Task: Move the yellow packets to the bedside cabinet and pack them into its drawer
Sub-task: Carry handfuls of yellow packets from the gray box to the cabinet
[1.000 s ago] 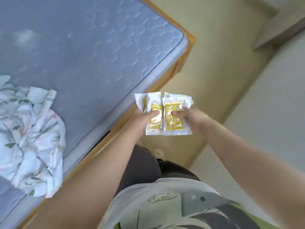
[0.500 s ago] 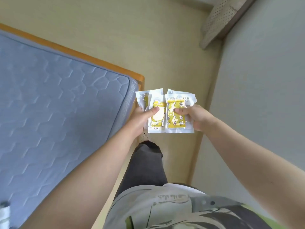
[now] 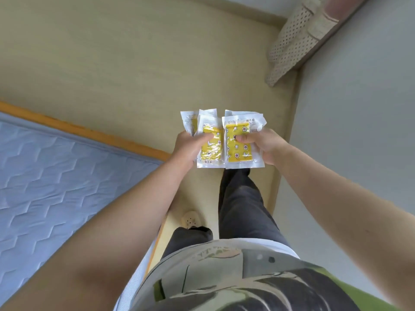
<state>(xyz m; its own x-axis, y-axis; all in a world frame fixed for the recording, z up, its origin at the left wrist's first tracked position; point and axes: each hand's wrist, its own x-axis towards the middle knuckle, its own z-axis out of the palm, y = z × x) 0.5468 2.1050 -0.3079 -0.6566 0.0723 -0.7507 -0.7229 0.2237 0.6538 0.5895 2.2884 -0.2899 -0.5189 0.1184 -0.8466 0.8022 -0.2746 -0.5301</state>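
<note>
I hold yellow packets in clear white-edged wrappers in front of me, above the floor. My left hand (image 3: 188,147) grips one stack of yellow packets (image 3: 211,149), thumb across the front, with another packet fanned out behind it. My right hand (image 3: 261,144) grips a second stack of yellow packets (image 3: 239,148), thumb pressed on the star-patterned front. The two stacks touch side by side. The bedside cabinet is not in view.
A bed with a blue quilted mattress (image 3: 56,187) and an orange wooden frame (image 3: 89,131) fills the left. Beige floor (image 3: 134,63) lies ahead. A grey wall (image 3: 359,131) runs along the right, with a perforated beige object (image 3: 292,41) at the top right.
The view has swung away from the bed toward the floor and wall; the crumpled floral cloth has left the frame. Both hands keep the same hold on the packets.
</note>
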